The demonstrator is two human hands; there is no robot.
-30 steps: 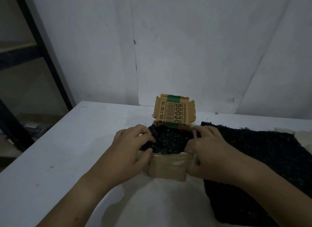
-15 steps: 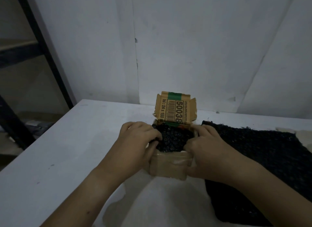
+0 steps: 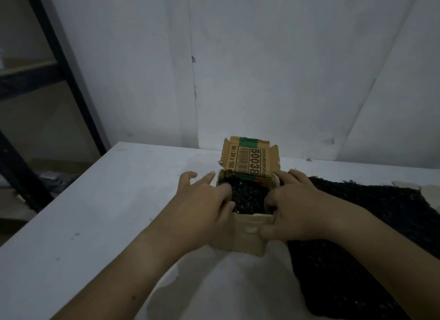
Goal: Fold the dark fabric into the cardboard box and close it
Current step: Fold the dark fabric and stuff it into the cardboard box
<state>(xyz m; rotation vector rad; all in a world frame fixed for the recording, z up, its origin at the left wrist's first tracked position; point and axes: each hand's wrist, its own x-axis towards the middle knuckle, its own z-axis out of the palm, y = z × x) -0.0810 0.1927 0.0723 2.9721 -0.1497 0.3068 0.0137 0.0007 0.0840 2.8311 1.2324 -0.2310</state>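
A small cardboard box (image 3: 247, 236) stands on the white table (image 3: 100, 200), its printed lid flap (image 3: 250, 160) upright at the back. Dark knitted fabric (image 3: 247, 197) fills its opening. My left hand (image 3: 202, 200) rests on the box's left side, with some fingers pressing into the fabric and others spread over the rim. My right hand (image 3: 292, 205) grips the right side, thumb on the front wall and fingers curled over the rim onto the fabric.
A second dark knitted cloth (image 3: 371, 236) lies flat on the table to the right of the box, under my right forearm. A white wall rises just behind the table. A black metal rack (image 3: 54, 64) stands at the left.
Both hands have pressed the fabric deeper into the box. My left fingers have spread out over the left rim. The lid flap stays upright.
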